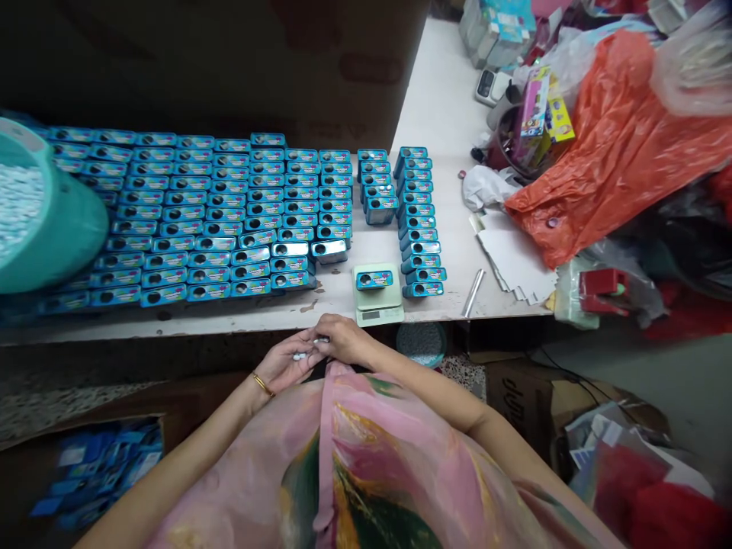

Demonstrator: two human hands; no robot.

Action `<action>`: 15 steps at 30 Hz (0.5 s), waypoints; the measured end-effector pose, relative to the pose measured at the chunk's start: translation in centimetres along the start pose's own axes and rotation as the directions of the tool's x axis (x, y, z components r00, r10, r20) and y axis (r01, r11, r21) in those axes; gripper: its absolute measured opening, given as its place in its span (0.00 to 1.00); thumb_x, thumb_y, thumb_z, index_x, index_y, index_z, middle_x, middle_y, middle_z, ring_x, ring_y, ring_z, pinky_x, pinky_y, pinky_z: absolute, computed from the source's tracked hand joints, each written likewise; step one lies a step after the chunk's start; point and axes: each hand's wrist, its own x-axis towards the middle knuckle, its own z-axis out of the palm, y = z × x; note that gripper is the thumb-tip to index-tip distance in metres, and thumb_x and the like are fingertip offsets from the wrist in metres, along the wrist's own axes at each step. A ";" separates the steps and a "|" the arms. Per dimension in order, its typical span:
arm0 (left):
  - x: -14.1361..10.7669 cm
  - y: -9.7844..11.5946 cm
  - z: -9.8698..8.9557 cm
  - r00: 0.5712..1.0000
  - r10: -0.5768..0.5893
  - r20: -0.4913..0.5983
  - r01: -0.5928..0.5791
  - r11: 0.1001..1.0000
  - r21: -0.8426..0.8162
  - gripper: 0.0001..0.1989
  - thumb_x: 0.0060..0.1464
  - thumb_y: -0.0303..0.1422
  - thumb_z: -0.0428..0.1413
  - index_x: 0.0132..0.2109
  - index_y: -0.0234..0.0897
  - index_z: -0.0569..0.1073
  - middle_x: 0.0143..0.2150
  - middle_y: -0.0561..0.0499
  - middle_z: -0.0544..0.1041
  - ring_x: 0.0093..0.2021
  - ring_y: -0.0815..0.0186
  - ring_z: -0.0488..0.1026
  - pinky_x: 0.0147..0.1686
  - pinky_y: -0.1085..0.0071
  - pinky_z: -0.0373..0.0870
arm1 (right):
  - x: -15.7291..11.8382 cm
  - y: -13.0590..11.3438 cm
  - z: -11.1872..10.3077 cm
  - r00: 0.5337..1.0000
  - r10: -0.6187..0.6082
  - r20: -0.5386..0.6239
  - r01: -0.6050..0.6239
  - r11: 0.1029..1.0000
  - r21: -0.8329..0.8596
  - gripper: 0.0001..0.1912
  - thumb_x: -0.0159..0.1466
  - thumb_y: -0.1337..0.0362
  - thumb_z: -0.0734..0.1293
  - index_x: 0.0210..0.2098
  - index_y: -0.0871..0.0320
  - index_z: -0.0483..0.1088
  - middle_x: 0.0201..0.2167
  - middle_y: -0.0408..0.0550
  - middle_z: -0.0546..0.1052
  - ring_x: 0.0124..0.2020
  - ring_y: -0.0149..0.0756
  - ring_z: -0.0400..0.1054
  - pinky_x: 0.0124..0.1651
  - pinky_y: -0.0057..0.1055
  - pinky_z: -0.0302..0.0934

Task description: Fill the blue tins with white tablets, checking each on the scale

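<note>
Several small white pieces [300,356] lie in my left hand [286,362], whose palm is turned up with the fingers curled around them. My right hand [341,339] meets it at the fingertips, pinched over white pieces. Just beyond the hands, a pale green scale [380,309] sits at the table's front edge. One blue tin [374,280] rests on its platform. To the left stand many rows of similar blue tins [209,274], and a column of them [422,248] is on the right.
A teal bucket [74,229] of white pieces stands at the left. On the right are a metal strip [473,293], white cards [515,255] and an orange bag [606,145]. Below the table edge is another bucket [422,345]. A box holds blue items [108,465] at lower left.
</note>
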 end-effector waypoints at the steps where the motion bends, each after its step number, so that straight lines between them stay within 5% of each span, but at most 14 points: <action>1: 0.1 0.0 0.0 1.000 -0.007 -0.002 0.007 1.000 -0.005 0.18 0.44 0.14 0.47 0.41 0.27 0.73 0.37 0.42 0.75 0.38 0.64 0.73 0.44 0.69 0.67 | 0.0 -0.1 0.0 1.000 -0.003 -0.012 0.002 1.000 -0.011 0.05 0.57 0.67 0.64 0.34 0.60 0.68 0.32 0.44 0.68 0.36 0.30 0.61 0.38 0.24 0.55; 8: 0.7 0.4 0.2 0.999 0.014 -0.040 -0.019 0.994 -0.111 0.16 0.44 0.15 0.45 0.38 0.27 0.73 0.34 0.42 0.76 0.35 0.65 0.74 0.40 0.69 0.71 | -1.8 -1.1 -3.0 0.990 -0.074 -0.118 0.059 0.990 -0.127 0.14 0.62 0.62 0.60 0.47 0.55 0.64 0.40 0.48 0.68 0.44 0.34 0.59 0.45 0.29 0.56; 10: 0.9 0.8 0.5 0.996 0.009 -0.086 -0.021 0.989 -0.144 0.14 0.47 0.18 0.46 0.40 0.26 0.73 0.37 0.39 0.76 0.40 0.62 0.73 0.40 0.67 0.71 | -2.9 0.4 -4.8 0.956 0.026 -0.293 -0.078 0.983 -0.166 0.16 0.62 0.63 0.60 0.49 0.56 0.63 0.45 0.51 0.67 0.48 0.36 0.58 0.50 0.34 0.54; 12: 1.4 1.2 0.7 0.992 -0.002 -0.124 -0.020 0.984 -0.177 0.11 0.51 0.23 0.47 0.39 0.26 0.72 0.37 0.37 0.76 0.41 0.59 0.73 0.38 0.67 0.72 | -3.9 3.0 -6.3 0.859 0.191 -0.476 -0.303 0.937 -0.172 0.19 0.60 0.64 0.61 0.51 0.58 0.61 0.48 0.54 0.65 0.52 0.40 0.55 0.53 0.40 0.51; 13: 1.7 1.4 0.7 0.991 -0.003 -0.135 -0.024 0.981 -0.194 0.10 0.52 0.25 0.48 0.38 0.26 0.73 0.36 0.37 0.76 0.40 0.60 0.74 0.36 0.68 0.73 | -4.2 4.7 -6.8 0.816 0.253 -0.520 -0.384 0.909 -0.161 0.21 0.59 0.65 0.62 0.52 0.58 0.59 0.49 0.55 0.65 0.53 0.42 0.54 0.54 0.41 0.50; 15: 2.5 1.8 0.7 0.988 0.015 -0.152 -0.051 0.972 -0.231 0.10 0.53 0.28 0.48 0.35 0.27 0.73 0.33 0.39 0.77 0.37 0.61 0.74 0.34 0.69 0.73 | -4.3 7.8 -7.2 0.812 0.319 -0.489 -0.424 0.898 -0.119 0.23 0.56 0.67 0.63 0.52 0.60 0.59 0.49 0.55 0.66 0.52 0.42 0.57 0.52 0.40 0.52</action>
